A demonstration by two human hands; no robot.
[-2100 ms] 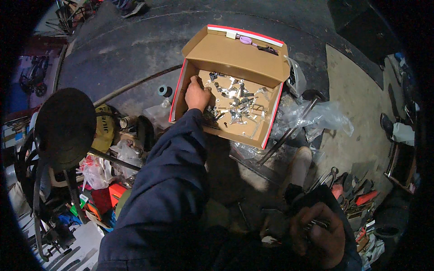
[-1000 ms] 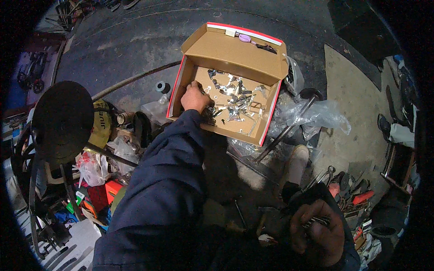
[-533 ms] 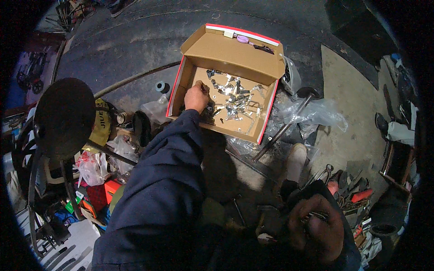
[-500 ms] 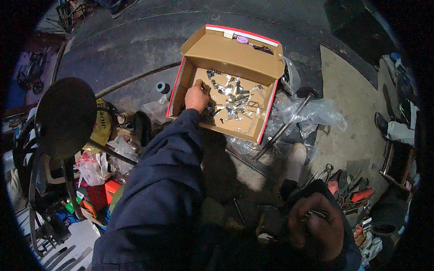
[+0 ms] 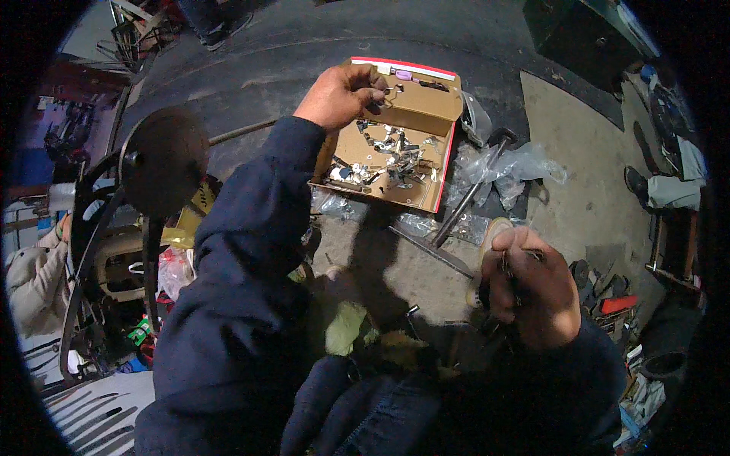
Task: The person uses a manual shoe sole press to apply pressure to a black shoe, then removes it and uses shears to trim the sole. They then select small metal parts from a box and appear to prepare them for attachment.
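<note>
My left hand [image 5: 342,97] is raised over the left side of an open cardboard box [image 5: 415,104] with a red edge. Its fingers pinch a small, thin, bent wire piece [image 5: 394,94]. In the box lie many small metal parts [image 5: 403,156], mostly silver with some black, heaped toward the middle and right. Nearer to me on the right, my right hand [image 5: 536,292] is closed with curled fingers. Something small, dark and metallic shows between them, too smeared by motion to name.
Beside the box, a metal T-shaped bar [image 5: 471,197] lies across clear plastic bags [image 5: 525,171]. A round black disc on a stand [image 5: 166,161] rises at the left. Tools and a red-handled item [image 5: 618,305] clutter the right. A person's leg [image 5: 207,21] shows at the far left.
My left hand has lifted out of the box, up and away from me, now with the bent wire piece. My right hand has risen from the lower right. The view has shifted slightly.
</note>
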